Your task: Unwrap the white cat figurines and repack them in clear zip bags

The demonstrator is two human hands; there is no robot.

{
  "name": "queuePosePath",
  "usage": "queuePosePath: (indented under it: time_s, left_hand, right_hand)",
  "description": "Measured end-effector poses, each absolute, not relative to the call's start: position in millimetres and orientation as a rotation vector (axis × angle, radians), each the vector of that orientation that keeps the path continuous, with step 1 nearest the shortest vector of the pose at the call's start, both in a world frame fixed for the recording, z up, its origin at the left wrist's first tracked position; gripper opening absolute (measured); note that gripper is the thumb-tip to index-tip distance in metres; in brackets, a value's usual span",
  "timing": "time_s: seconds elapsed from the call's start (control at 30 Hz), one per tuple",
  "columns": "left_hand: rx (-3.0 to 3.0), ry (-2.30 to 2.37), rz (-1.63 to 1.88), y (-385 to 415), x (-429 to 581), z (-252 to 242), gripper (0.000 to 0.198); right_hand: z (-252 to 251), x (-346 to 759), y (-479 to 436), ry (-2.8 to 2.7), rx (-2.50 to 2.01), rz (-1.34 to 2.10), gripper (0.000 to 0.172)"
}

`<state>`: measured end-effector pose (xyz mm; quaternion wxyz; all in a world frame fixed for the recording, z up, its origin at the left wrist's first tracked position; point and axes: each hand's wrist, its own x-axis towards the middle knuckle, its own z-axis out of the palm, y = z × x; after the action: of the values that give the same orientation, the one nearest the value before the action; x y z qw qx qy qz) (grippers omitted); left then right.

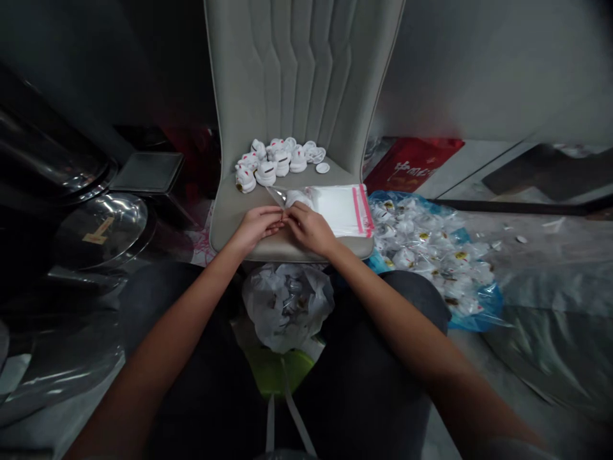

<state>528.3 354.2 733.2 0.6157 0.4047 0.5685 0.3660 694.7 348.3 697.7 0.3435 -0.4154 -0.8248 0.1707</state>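
My left hand and my right hand meet at the fingertips over the front of the chair seat. Both pinch the edge of a clear plastic bag, which has a white rounded piece in or under it, partly hidden by my right fingers. Beside my right hand lies a stack of clear bags with pink adhesive strips at the right end. Behind my hands, several white cat figurines are grouped on the seat. White round lids sit at their right, one lid apart from the others.
The grey chair faces me. On the floor at right, a blue bag holds several wrapped figurines. A white plastic bag hangs between my knees. Metal canisters stand left, and a red bag is behind right.
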Motion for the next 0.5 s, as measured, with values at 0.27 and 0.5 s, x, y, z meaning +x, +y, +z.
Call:
queuePosePath:
  time_s: [0.27,0.5]
  left_hand:
    - [0.974,1.337,0.862,354.7,531.4,731.2,0.019]
    - [1.025,1.359,0.917,359.3,526.4,731.8,0.024]
  right_hand:
    - [696.0,701.9,346.5,-2.155,-1.032,0.482,0.017]
    - [702.3,709.7,342.0,-2.112,-0.951,0.555,0.017]
